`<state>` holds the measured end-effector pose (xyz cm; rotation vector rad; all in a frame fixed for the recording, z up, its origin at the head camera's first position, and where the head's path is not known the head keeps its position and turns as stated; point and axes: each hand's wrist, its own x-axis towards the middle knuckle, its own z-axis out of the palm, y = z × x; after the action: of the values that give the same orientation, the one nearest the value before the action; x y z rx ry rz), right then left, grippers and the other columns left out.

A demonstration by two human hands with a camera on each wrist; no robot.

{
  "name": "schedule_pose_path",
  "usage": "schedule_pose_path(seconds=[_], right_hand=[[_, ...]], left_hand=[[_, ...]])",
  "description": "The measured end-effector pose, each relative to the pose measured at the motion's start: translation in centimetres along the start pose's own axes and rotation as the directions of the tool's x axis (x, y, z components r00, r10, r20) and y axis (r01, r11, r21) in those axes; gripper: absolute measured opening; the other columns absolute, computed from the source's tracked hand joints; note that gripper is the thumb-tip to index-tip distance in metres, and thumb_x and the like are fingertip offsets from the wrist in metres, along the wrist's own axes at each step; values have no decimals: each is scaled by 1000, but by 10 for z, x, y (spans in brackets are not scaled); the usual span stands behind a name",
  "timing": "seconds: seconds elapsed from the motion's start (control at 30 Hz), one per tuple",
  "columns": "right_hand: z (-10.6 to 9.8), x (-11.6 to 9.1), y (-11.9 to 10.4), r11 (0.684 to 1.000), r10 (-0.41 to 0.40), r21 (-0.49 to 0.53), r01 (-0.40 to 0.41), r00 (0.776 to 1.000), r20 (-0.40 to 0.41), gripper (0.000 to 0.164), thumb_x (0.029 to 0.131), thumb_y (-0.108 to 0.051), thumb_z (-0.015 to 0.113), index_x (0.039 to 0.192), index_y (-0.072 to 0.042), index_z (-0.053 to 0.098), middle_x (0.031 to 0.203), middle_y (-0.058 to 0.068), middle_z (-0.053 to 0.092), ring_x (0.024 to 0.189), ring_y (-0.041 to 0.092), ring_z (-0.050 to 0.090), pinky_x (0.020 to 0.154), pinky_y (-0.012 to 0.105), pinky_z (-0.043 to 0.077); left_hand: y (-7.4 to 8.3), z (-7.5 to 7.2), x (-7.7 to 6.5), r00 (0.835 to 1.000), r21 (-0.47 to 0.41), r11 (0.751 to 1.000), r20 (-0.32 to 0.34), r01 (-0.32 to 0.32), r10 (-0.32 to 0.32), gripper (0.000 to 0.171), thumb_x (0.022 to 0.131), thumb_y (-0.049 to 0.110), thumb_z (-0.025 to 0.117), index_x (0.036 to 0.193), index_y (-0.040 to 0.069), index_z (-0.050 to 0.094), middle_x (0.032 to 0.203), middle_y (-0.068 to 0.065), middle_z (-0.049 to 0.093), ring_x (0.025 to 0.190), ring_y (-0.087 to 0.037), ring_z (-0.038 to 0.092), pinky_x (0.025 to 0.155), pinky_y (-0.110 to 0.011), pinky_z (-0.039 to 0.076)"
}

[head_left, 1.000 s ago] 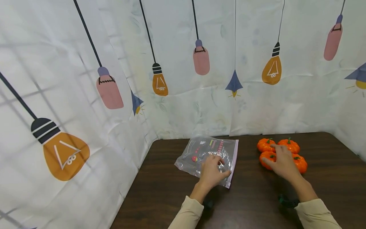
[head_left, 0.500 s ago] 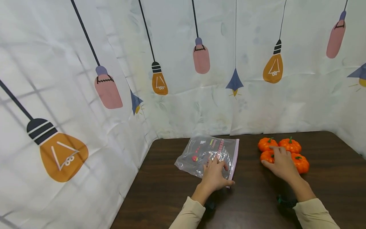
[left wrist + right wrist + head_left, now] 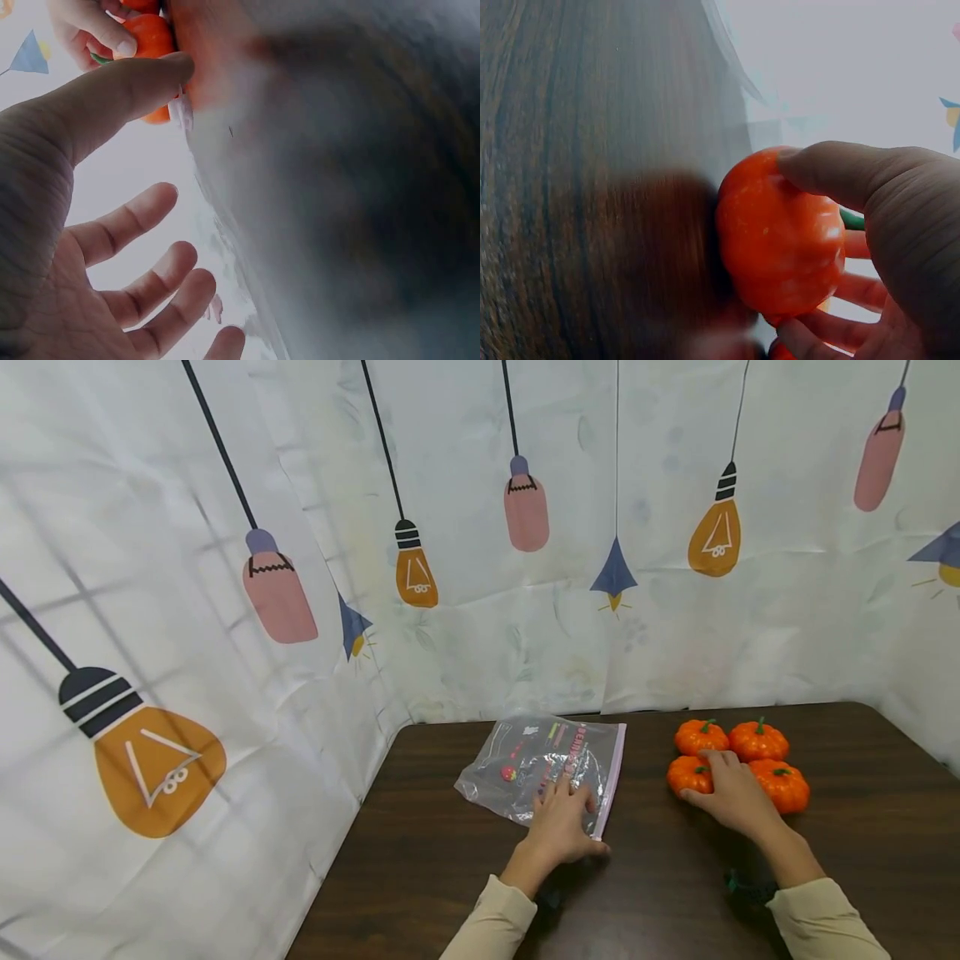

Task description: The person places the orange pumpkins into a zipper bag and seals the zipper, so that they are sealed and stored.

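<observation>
Four pumpkins, glossy orange, ribbed and green-stemmed, stand upright as a two-by-two cluster on the table (image 3: 442, 877), well to the right of the bag. The near-left pumpkin (image 3: 686, 774) is held in the right hand (image 3: 738, 795), thumb on one side, fingers on the other. The far-left pumpkin (image 3: 701, 737) stands just behind it. The far-right pumpkin (image 3: 759, 742) is beside that; the near-right pumpkin (image 3: 783, 787) is partly hidden by the hand. The bag (image 3: 491, 774), clear plastic printed with pink lettering and a strawberry, lies flat, slightly wrinkled, its pink-edged side facing the pumpkins; its near corner is partly covered from view.
</observation>
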<state>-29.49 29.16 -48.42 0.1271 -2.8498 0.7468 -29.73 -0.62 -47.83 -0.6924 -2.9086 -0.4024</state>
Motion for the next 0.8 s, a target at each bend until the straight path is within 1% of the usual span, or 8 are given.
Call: schedule_pose_path(seconds=[0.1,0.17,0.23,0.33,0.43,0.6,0.7,0.8], right_hand=[[1,1,1,1000,-10,24,10,1000,18,84,88,-44,77,141,11,42,137,40,43,117,61,47,96,73,42],[2,2,1,999,-21,42,19,999,36,86,88,-47,77,142,10,41,139,38,42,119,59,48,97,73,41],[3,1,1,998,-31,64,28,998,54,88,88,-49,76,143,9,41,141,37,41,122,56,49,99,73,41],[4,0,1,995,-39,96,32,997,68,88,87,-50,77,143,7,40,143,35,41,124,54,50,100,73,40],[5,-1,1,992,-35,122,27,997,70,88,86,-51,78,143,5,41,143,35,42,124,53,50,100,73,40],[4,0,3,990,-31,140,21,997,64,88,85,-51,79,142,5,42,144,34,43,125,53,49,101,72,39],[4,1,4,989,-32,144,23,998,58,88,85,-50,79,142,5,42,144,34,43,126,53,48,101,72,39],[5,0,5,988,-30,150,21,998,63,88,85,-51,79,143,4,42,144,34,43,126,53,48,101,72,38]], left_hand=[[-4,-1,1,1000,-11,1000,9,-10,11,54,63,49,95,97,25,61,112,-2,57,106,-23,53,96,-50,47],[-7,-1,1,1000,-10,1000,13,-21,21,53,64,47,95,98,25,61,110,-1,58,102,-21,54,91,-43,49],[-9,-1,1,999,-15,999,21,-28,29,52,65,46,94,98,23,62,106,0,58,98,-19,55,84,-37,49],[-11,2,0,999,-35,999,39,-18,19,53,65,47,94,98,22,60,100,2,56,93,-16,54,76,-33,46],[-12,5,0,998,-41,999,55,-1,3,56,64,50,94,95,21,57,97,3,55,91,-15,52,73,-33,44],[-12,5,0,998,-12,1000,66,11,-10,55,64,55,92,88,21,55,95,3,55,91,-16,52,73,-36,45],[-11,4,-1,997,-3,1000,77,11,-11,52,66,55,91,84,22,55,93,4,56,91,-16,53,74,-39,47],[-11,3,-1,996,2,1000,85,12,-12,48,67,51,91,82,22,55,91,5,56,90,-17,54,74,-40,47]])
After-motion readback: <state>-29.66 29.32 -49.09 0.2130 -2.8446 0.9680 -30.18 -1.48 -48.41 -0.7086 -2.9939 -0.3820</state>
